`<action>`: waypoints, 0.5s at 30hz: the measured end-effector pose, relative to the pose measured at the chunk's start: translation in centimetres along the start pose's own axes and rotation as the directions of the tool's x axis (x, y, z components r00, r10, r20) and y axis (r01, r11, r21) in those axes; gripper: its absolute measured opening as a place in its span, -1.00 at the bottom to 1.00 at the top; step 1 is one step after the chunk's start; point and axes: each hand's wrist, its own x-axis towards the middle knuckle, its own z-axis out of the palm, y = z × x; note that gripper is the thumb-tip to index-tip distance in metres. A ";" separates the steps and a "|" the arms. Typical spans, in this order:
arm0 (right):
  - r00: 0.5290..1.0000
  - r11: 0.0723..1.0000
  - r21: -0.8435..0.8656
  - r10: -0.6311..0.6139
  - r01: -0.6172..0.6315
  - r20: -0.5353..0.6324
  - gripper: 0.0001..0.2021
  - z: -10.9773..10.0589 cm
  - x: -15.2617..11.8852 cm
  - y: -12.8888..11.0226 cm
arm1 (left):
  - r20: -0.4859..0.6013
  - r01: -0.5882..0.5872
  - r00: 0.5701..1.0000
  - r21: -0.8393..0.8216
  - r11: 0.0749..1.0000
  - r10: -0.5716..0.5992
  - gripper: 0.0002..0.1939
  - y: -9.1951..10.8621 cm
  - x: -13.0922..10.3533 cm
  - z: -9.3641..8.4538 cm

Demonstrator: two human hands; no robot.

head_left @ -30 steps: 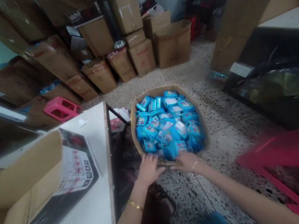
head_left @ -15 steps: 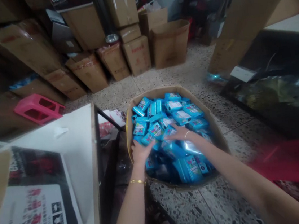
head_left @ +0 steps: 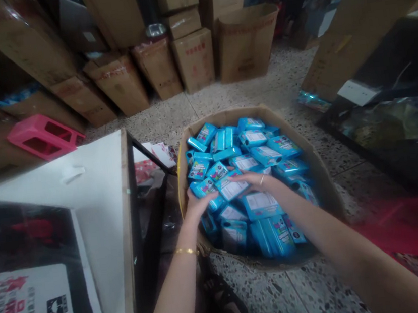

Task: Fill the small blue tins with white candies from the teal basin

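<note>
A large open cardboard box (head_left: 326,182) on the floor holds many blue packets (head_left: 261,205) in a loose heap. My left hand (head_left: 198,204) grips a blue packet (head_left: 203,187) near the box's left side, its thumb across the lower edge. Beside it, my right hand (head_left: 255,180) has its fingers on another blue packet (head_left: 232,187) with a white label facing up. Some right fingertips are hidden behind that packet. The two held packets lie close together over the heap.
A white table (head_left: 102,190) stands at the left with a printed carton (head_left: 29,280) on it. Behind are a pink stool (head_left: 44,136) and stacked cardboard boxes (head_left: 195,59). Something red (head_left: 412,228) and a dark bin-like object (head_left: 392,129) are at the right.
The view has shifted, so the box looks larger and closer. My hands have closed on packets, and a white-labelled one now shows at my right hand.
</note>
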 end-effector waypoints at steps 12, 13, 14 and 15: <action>0.991 0.975 0.221 -0.063 0.035 0.120 -0.50 2.8 -2.1 0.2 | 0.174 -0.029 0.978 -0.418 0.908 0.111 -0.32 0.6 -3.9 -0.3; 0.989 0.971 0.231 -0.082 0.053 0.121 -0.45 3.1 -3.3 0.1 | 0.168 -0.047 0.977 -0.429 0.902 0.131 -0.31 0.6 -4.8 -0.3; 0.987 0.969 0.239 -0.100 0.068 0.125 -0.42 3.5 -4.7 0.0 | 0.159 -0.065 0.976 -0.434 0.898 0.147 -0.31 0.4 -5.9 -0.4; 0.985 0.966 0.245 -0.118 0.084 0.130 -0.38 4.0 -6.2 -0.3 | 0.149 -0.080 0.976 -0.435 0.897 0.159 -0.30 0.2 -7.4 -0.8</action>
